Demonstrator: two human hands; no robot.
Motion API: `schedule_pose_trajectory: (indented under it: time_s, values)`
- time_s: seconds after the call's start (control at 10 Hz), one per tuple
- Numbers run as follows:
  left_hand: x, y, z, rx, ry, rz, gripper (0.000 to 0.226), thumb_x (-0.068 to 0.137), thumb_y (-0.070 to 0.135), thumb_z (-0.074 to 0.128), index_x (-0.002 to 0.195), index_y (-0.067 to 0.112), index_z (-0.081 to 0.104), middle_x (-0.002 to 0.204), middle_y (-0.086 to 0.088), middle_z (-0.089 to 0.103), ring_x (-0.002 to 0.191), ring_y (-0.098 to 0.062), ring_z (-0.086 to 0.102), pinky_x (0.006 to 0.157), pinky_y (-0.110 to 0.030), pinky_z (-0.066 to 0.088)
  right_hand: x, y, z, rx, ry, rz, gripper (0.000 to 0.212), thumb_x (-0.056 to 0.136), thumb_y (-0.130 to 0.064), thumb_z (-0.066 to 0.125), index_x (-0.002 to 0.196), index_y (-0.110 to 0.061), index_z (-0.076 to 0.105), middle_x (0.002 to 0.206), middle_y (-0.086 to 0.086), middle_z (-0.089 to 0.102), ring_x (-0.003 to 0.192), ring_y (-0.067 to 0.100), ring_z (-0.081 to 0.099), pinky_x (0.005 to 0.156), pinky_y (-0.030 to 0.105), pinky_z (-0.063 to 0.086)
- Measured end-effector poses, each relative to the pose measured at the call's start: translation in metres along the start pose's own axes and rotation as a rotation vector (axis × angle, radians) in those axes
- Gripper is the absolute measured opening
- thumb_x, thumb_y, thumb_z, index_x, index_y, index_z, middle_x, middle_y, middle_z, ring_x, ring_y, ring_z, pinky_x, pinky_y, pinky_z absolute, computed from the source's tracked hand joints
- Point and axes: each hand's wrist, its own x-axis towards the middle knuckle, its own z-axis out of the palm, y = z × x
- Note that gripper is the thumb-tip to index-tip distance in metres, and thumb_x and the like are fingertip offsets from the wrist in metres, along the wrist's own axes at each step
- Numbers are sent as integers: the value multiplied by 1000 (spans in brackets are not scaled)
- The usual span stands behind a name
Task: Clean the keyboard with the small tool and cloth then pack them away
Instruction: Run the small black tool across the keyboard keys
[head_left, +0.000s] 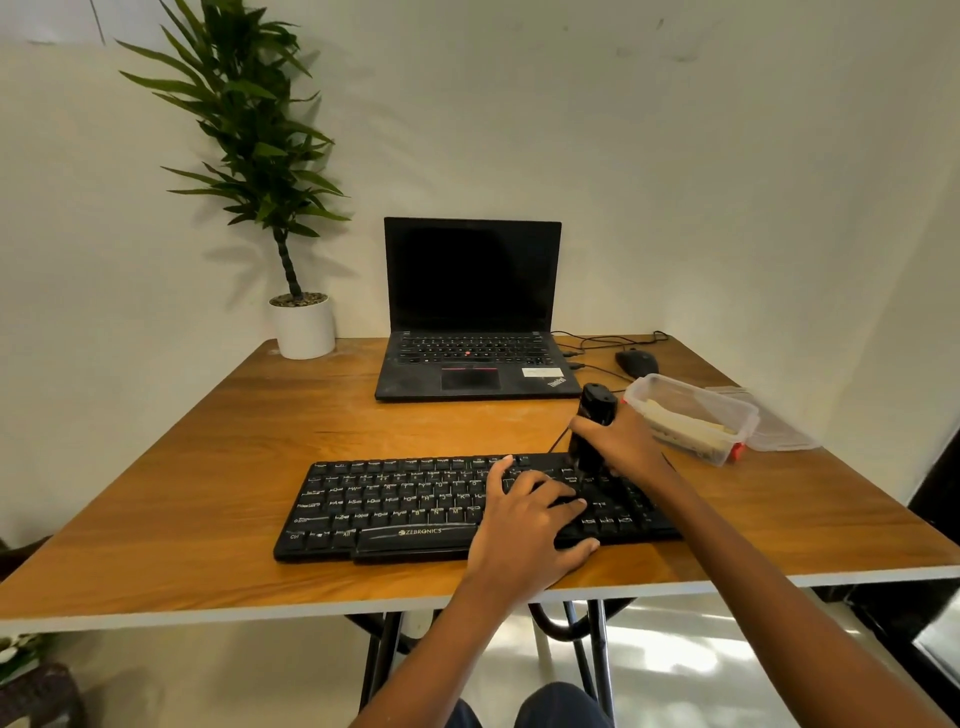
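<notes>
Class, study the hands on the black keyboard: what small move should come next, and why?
Probably slide the small tool one key column leftward. The right hand holds it upright with its tip on the keyboard's right part, while the left hand rests flat on the keys beside it, steadying the board. Most keys to the left lie beyond the tool.

Black Zebronics keyboard (415, 506) lying flat near the front edge of the wooden table, small black cylindrical tool (592, 431) held upright over its right-hand keys, tip down, cloth folded inside an open clear container (691, 415) just beyond
</notes>
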Motion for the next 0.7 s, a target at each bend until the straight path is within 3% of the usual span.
schedule_pose_trajectory:
  time_s: [0.1, 0.2, 0.3, 0.4, 0.5, 0.6, 0.7]
  values:
    - [0, 1, 0, -6, 0, -1, 44, 83, 63, 42, 101, 36, 71, 103, 19, 65, 101, -7, 58, 106, -48, 19, 2, 3, -4, -1, 105, 41, 16, 81, -30, 62, 87, -16, 58, 83, 3, 64, 80, 19, 60, 74, 38, 54]
    - [0, 1, 0, -9, 4, -2, 44, 83, 63, 42, 101, 37, 71, 103, 19, 65, 101, -7, 58, 106, -47, 19, -2, 3, -5, 37, 11, 4, 16, 84, -29, 61, 85, -14, 56, 78, 3, 62, 64, 14, 56, 54, 26, 45]
    - [0, 1, -1, -4, -2, -4, 44, 83, 63, 41, 101, 37, 71, 103, 19, 65, 101, -7, 59, 106, -47, 18, -2, 4, -7, 28, 85, 26, 19, 81, -31, 62, 86, -13, 58, 81, 6, 66, 66, 17, 59, 53, 32, 50]
    - [-1, 2, -1, 1, -6, 0, 45, 84, 63, 40, 101, 37, 71, 103, 19, 65, 101, -7, 59, 106, -47, 18, -5, 2, -9, 13, 6, 15, 15, 84, -32, 61, 86, -18, 55, 78, 2, 62, 63, 14, 57, 49, 29, 47]
    - [0, 2, -2, 4, -16, -3, 45, 84, 63, 38, 102, 37, 71, 103, 19, 65, 101, -8, 59, 106, -47, 18, -7, -2, -10, 8, -72, 40, 14, 86, -27, 59, 77, -24, 50, 75, -1, 59, 63, 9, 53, 51, 25, 45]
    - [-1, 1, -2, 5, -15, 1, 45, 84, 63, 39, 102, 37, 71, 104, 19, 65, 102, -8, 59, 107, -47, 18, -11, -2, -8, -19, 36, -2, 14, 84, -25, 60, 75, -19, 52, 73, 0, 59, 68, 12, 56, 62, 31, 51]
    - [0, 1, -2, 0, -10, 0, 44, 84, 63, 39, 101, 37, 71, 103, 19, 65, 102, -8, 59, 107, -46, 17, -16, 0, -5, 9, -81, -25, 11, 84, -22, 60, 76, -18, 54, 73, 2, 60, 67, 14, 57, 57, 25, 45]
